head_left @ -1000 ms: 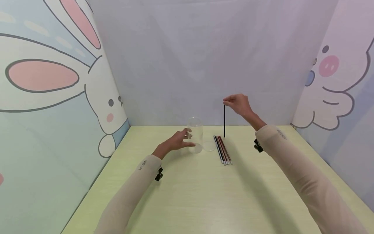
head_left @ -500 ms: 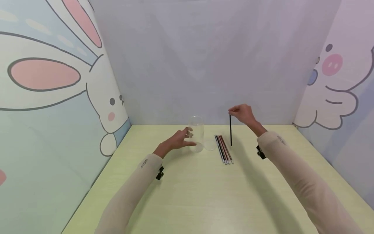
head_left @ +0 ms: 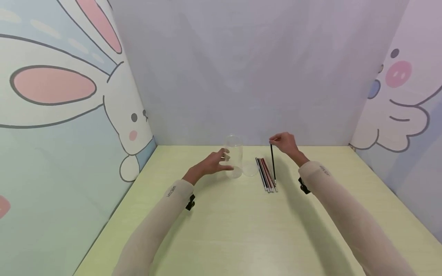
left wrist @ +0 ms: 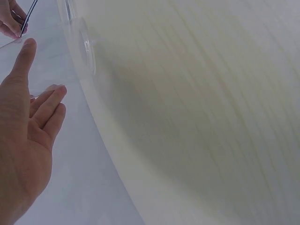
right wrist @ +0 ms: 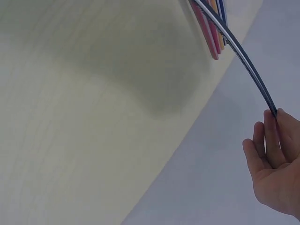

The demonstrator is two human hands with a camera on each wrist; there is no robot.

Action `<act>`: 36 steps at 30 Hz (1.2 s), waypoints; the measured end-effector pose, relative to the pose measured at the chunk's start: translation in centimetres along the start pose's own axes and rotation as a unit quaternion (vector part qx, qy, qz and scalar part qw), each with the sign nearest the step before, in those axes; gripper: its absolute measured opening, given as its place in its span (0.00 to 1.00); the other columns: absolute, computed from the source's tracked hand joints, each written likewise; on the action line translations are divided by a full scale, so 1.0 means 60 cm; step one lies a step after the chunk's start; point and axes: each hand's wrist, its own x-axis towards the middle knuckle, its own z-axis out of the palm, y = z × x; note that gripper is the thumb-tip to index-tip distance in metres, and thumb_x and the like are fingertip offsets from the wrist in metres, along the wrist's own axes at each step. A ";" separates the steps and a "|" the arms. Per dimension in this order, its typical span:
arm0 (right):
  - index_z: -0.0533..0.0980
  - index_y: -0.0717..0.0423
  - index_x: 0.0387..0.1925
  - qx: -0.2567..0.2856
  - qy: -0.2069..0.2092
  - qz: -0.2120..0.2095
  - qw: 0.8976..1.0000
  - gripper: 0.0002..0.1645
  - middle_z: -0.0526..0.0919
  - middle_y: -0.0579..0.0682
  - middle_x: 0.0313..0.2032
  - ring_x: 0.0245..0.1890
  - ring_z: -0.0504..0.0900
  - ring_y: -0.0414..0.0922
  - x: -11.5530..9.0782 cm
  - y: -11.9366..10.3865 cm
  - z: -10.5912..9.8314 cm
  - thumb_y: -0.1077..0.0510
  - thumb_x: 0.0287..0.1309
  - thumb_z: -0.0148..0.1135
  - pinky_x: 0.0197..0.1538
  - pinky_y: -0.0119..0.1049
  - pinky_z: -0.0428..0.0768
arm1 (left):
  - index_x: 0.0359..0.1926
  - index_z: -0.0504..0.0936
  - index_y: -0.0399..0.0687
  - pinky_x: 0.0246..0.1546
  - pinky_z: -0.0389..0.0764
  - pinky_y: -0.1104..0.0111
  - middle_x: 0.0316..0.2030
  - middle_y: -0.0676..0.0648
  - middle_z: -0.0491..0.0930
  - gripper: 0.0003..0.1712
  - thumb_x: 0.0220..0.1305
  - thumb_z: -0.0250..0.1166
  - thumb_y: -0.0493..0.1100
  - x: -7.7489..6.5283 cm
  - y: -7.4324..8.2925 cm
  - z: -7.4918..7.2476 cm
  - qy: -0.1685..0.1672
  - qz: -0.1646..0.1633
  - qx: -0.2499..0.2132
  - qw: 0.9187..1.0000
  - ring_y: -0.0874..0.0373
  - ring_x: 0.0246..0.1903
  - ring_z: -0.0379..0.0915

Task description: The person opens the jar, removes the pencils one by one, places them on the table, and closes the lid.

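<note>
A clear plastic cylinder (head_left: 234, 155) stands upright on the table at the back. My left hand (head_left: 215, 162) holds its left side low down, thumb in front and fingers behind; the left wrist view shows this hand (left wrist: 33, 122) against the see-through wall. My right hand (head_left: 284, 142) pinches the upper end of a black pencil (head_left: 273, 163), which hangs steeply with its pale end down. That lower end overlaps the near ends of a row of several pencils (head_left: 265, 174) in the head view. In the right wrist view, thumb and fingertips meet on the pencil (right wrist: 243, 56).
A clear round lid (head_left: 250, 169) lies flat between the cylinder and the pencil row. The light wood-grain table (head_left: 221, 226) ends at a pale back wall (head_left: 255, 76). Side walls printed with cartoon animals stand left and right.
My right hand has come down with the black pencil, first swinging right of the row, then its lower end moving in over the row's near ends. My left hand keeps its hold on the cylinder.
</note>
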 end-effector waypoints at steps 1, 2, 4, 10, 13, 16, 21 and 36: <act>0.84 0.70 0.50 -0.001 -0.001 0.002 1.000 0.15 0.87 0.67 0.47 0.49 0.83 0.64 -0.001 0.002 0.004 0.60 0.72 0.64 0.63 0.64 0.73 | 0.72 0.59 0.35 0.68 0.74 0.49 0.65 0.32 0.75 0.43 0.69 0.72 0.51 0.000 0.000 0.000 0.000 0.001 0.001 1.000 0.42 0.67 0.73; 0.84 0.70 0.50 -0.001 -0.001 0.006 1.000 0.15 0.87 0.67 0.47 0.49 0.83 0.65 -0.002 0.004 0.008 0.60 0.72 0.64 0.63 0.64 0.73 | 0.71 0.60 0.36 0.68 0.74 0.49 0.66 0.32 0.75 0.43 0.69 0.72 0.51 0.001 0.000 0.000 0.001 0.001 0.000 1.000 0.43 0.67 0.73; 0.84 0.70 0.50 0.002 -0.003 0.014 1.000 0.15 0.87 0.68 0.47 0.49 0.83 0.65 -0.004 0.008 0.016 0.60 0.72 0.65 0.63 0.64 0.74 | 0.71 0.60 0.38 0.68 0.74 0.49 0.66 0.32 0.75 0.42 0.69 0.72 0.51 0.000 0.000 0.000 0.001 0.002 -0.003 1.000 0.42 0.67 0.73; 0.85 0.69 0.49 0.009 -0.017 0.025 1.000 0.15 0.87 0.68 0.46 0.48 0.84 0.65 -0.012 0.024 0.039 0.60 0.71 0.66 0.65 0.66 0.72 | 0.70 0.61 0.38 0.68 0.73 0.46 0.65 0.31 0.75 0.40 0.69 0.73 0.50 -0.003 0.001 0.000 0.000 0.004 -0.013 1.000 0.41 0.67 0.73; 0.85 0.69 0.48 0.009 -0.023 0.030 0.999 0.14 0.87 0.67 0.46 0.48 0.85 0.64 -0.014 0.031 0.051 0.60 0.70 0.66 0.73 0.70 0.58 | 0.70 0.61 0.37 0.68 0.73 0.46 0.65 0.31 0.75 0.41 0.69 0.73 0.50 -0.003 0.000 -0.001 0.001 0.003 -0.014 1.000 0.41 0.67 0.73; 0.85 0.68 0.48 0.003 -0.034 0.040 0.999 0.14 0.88 0.67 0.46 0.47 0.85 0.63 -0.017 0.037 0.062 0.59 0.71 0.66 0.69 0.67 0.67 | 0.71 0.61 0.37 0.68 0.72 0.46 0.65 0.30 0.75 0.42 0.68 0.73 0.50 -0.003 0.001 -0.001 0.001 0.001 -0.019 1.000 0.41 0.67 0.72; 0.86 0.67 0.48 -0.016 -0.050 0.056 0.997 0.15 0.88 0.65 0.46 0.45 0.87 0.61 -0.022 0.037 0.076 0.58 0.71 0.66 0.40 0.51 0.86 | 0.71 0.61 0.39 0.69 0.73 0.48 0.66 0.31 0.75 0.41 0.68 0.73 0.50 0.002 -0.004 0.001 -0.001 0.002 -0.014 1.000 0.41 0.67 0.73; 0.85 0.67 0.48 -0.032 -0.072 0.061 0.995 0.15 0.88 0.64 0.46 0.44 0.87 0.59 -0.035 0.031 0.096 0.57 0.70 0.66 0.42 0.52 0.86 | 0.70 0.61 0.40 0.69 0.73 0.48 0.66 0.32 0.75 0.40 0.69 0.72 0.50 0.003 -0.005 0.003 -0.002 -0.001 -0.006 1.000 0.42 0.67 0.73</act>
